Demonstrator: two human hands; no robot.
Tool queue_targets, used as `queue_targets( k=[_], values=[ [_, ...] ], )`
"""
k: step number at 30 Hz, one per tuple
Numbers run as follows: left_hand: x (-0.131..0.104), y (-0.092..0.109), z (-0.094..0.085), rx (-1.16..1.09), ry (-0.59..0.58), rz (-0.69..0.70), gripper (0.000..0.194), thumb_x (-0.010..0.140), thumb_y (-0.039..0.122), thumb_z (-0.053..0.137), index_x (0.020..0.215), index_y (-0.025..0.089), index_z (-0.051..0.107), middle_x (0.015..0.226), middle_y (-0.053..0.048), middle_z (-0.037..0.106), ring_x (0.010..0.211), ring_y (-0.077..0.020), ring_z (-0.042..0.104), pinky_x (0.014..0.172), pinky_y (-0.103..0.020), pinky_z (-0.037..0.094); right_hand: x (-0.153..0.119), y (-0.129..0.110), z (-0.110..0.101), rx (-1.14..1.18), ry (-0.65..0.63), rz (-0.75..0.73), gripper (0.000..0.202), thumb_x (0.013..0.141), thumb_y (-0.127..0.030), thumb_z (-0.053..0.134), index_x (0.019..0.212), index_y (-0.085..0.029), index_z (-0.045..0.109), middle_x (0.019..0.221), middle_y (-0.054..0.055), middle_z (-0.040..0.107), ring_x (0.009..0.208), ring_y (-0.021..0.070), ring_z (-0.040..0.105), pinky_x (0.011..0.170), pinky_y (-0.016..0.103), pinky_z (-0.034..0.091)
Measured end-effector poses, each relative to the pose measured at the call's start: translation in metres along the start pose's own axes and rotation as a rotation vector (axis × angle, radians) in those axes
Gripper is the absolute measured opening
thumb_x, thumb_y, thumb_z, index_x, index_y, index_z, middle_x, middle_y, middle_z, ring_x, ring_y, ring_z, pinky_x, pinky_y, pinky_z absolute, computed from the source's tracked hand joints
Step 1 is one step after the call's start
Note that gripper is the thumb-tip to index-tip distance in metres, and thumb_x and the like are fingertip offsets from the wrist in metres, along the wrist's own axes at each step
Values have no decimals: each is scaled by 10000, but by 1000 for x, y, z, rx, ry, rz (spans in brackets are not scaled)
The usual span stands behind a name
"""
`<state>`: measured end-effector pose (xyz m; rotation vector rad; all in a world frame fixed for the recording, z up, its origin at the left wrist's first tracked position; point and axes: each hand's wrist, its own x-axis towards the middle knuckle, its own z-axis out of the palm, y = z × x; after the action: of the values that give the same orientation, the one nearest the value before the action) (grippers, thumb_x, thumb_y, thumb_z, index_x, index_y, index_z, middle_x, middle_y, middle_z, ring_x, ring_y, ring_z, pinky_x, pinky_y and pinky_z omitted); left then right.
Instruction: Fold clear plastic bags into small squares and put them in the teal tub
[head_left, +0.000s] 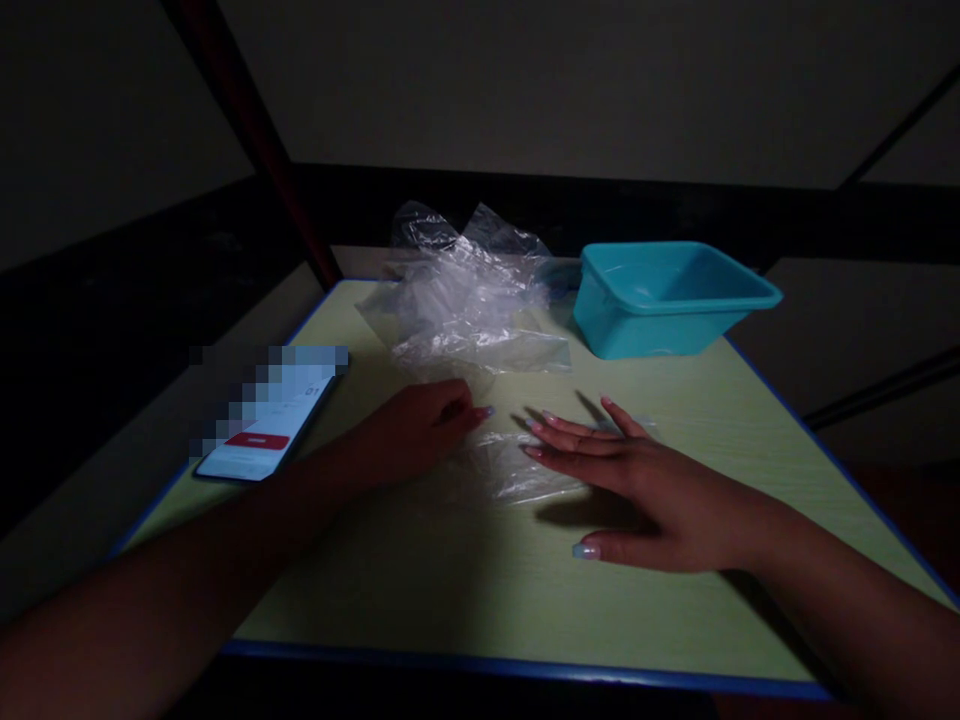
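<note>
A clear plastic bag [517, 468] lies flat on the pale yellow-green table [465, 600], between my hands. My left hand [420, 425] is closed at the bag's left side, its fingers curled in and the thumb pointing right; what it may hold is hidden. My right hand [637, 470] is spread palm down over the right part of the bag, fingers apart and holding nothing. Behind them, a loose heap of crumpled clear plastic bags [472, 305] rests near the table's far edge.
An empty turquoise plastic basin [645, 330] stands at the back right of the table. A phone [262, 425] with a lit screen lies at the left edge. Blue edging [525, 668] runs along the table's near side.
</note>
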<state>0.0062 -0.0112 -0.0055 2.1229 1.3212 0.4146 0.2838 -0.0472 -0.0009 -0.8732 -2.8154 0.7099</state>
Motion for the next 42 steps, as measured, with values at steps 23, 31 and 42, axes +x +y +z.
queue_targets(
  k=[23, 31, 42],
  values=[
    [-9, 20, 9, -226, 146, -46, 284, 851, 483, 468, 813, 209, 532, 657, 21, 561, 582, -141, 506, 519, -247, 365, 3, -2, 6, 47, -16, -41, 768, 863, -512, 626, 1509, -234, 316, 1532, 124, 358, 1439, 288, 275, 1153, 594, -62],
    [-2, 5, 7, -322, 17, -136, 274, 683, 395, 688, 837, 195, 581, 778, -19, 656, 703, -189, 605, 609, -290, 450, 1, -1, 7, 42, -4, -43, 751, 861, -502, 630, 1501, -239, 337, 1520, 124, 377, 1430, 285, 301, 1157, 588, -57],
    [-6, 4, 9, 31, -78, 71, 61, 750, 226, 655, 733, 186, 613, 730, 12, 595, 664, -149, 538, 609, -255, 360, 3, -3, 6, 13, -39, -30, 751, 881, -514, 597, 1508, -211, 316, 1538, 132, 336, 1443, 278, 269, 1156, 590, -56]
  ],
)
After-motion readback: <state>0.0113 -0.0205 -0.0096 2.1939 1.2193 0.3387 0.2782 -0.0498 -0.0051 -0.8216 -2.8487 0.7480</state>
